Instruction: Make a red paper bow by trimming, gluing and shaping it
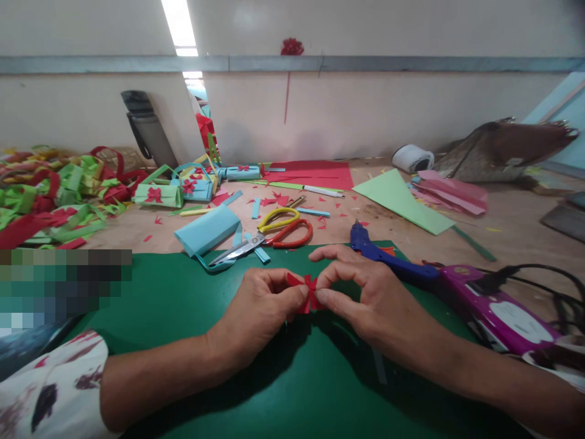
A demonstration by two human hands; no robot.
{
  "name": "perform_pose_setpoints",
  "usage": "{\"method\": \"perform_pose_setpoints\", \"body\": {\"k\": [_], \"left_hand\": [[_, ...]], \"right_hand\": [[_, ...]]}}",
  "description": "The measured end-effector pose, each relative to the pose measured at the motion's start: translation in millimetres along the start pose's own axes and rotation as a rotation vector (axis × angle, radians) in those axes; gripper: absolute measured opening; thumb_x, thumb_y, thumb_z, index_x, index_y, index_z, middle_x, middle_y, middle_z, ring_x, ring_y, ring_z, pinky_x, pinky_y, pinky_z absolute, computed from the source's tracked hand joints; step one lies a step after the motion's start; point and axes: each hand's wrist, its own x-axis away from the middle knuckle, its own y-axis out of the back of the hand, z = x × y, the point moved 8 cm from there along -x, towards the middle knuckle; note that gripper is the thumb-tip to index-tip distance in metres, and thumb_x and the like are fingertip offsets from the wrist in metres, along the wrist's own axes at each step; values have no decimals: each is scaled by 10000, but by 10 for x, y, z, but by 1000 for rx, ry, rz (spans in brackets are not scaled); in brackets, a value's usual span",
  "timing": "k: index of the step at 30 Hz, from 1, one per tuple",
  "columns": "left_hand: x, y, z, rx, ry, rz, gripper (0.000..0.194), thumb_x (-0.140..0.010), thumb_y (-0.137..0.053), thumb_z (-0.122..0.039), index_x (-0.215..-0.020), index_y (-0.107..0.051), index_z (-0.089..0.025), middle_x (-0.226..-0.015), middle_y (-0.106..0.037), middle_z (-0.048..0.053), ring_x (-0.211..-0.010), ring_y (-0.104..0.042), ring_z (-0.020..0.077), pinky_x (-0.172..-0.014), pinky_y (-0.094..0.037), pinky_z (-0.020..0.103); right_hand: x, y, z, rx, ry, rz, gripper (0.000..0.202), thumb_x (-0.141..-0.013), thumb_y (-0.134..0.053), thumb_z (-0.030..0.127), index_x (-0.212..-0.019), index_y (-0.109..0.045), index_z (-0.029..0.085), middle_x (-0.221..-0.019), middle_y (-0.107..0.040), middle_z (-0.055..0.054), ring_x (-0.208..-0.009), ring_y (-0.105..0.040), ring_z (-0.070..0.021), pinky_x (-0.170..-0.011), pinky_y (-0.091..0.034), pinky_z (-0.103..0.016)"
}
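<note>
Bow-trimmed bags (171, 196): set back on your worktop (114, 225), likely for room; three.
Plain blue bag (208, 228): nearer, likely for reach; one.
Scissors (260, 239): beside it; one pair.
Left hand (258, 308): pinches one red bow (312, 297) over your green mat (274, 396).
Right hand (377, 299): pinches its other side, apparently steadying it.
Glue gun (402, 265): nozzle away, perhaps for your safety; one.

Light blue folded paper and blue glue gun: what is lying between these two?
In the head view, the scissors lie between the light blue folded paper and the blue glue gun, along with blue paper strips and red paper scraps.
</note>
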Motion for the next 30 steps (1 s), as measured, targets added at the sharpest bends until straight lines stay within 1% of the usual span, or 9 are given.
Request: {"method": "perform_pose_setpoints", "body": {"k": [3,8,13,18,21,24,27,30], "left_hand": [[3,-4,-7,1,1,1,174,-743,-563,-275,-643,-607,-139,-479,-448,-57,-423,-329,45,-403,-246,176],[-12,6,13,6,10,8,176,-741,-565,-285,-647,-598,-140,-469,-446,-57,-416,-331,47,-397,-245,180],[-22,34,50,15,38,-9,192,-733,-575,-315,-645,-579,-145,-451,-429,-60,-400,-316,53,-383,-229,190],[-15,17,39,13,37,14,185,-748,-563,-302,-659,-579,-140,-471,-446,-56,-410,-321,50,-392,-234,186],[-6,7,15,7,23,17,183,-752,-559,-290,-652,-582,-139,-471,-444,-57,-418,-326,49,-402,-237,186],[0,2,6,4,27,16,178,-750,-561,-283,-645,-581,-141,-469,-442,-60,-421,-331,50,-407,-244,186],[4,0,-1,-2,26,17,183,-751,-558,-274,-624,-573,-143,-465,-438,-60,-421,-335,50,-409,-242,188],[6,-8,1,2,24,25,180,-753,-554,-266,-622,-573,-144,-464,-439,-61,-422,-339,51,-411,-243,190]], "right_hand": [[17,6,-5,-6,-4,-1,164,-752,-583,139,-603,-613,199,-1088,-582,-39,-1061,-545,-190,-909,-383,-294],[25,-22,-32,-2,11,37,150,-782,-560,153,-653,-606,215,-1062,-594,-25,-1095,-521,-180,-915,-370,-290],[24,1,-57,16,2,34,125,-777,-573,165,-666,-600,216,-1122,-558,-24,-1069,-532,-178,-926,-366,-301],[27,-2,-22,20,12,49,148,-780,-553,155,-645,-581,208,-1094,-573,-33,-1089,-524,-194,-926,-374,-313],[19,-6,-2,23,17,34,160,-766,-551,141,-622,-579,204,-1069,-587,-42,-1101,-520,-209,-919,-385,-320],[9,-18,-4,29,18,24,150,-760,-552,146,-626,-592,201,-1087,-581,-53,-1093,-530,-220,-924,-387,-336],[12,-27,-18,37,10,27,143,-759,-551,150,-634,-597,201,-1108,-572,-58,-1105,-525,-218,-938,-375,-337],[29,-23,-15,48,6,29,152,-761,-546,150,-626,-589,202,-1082,-584,-56,-1118,-515,-215,-939,-371,-329]]}}
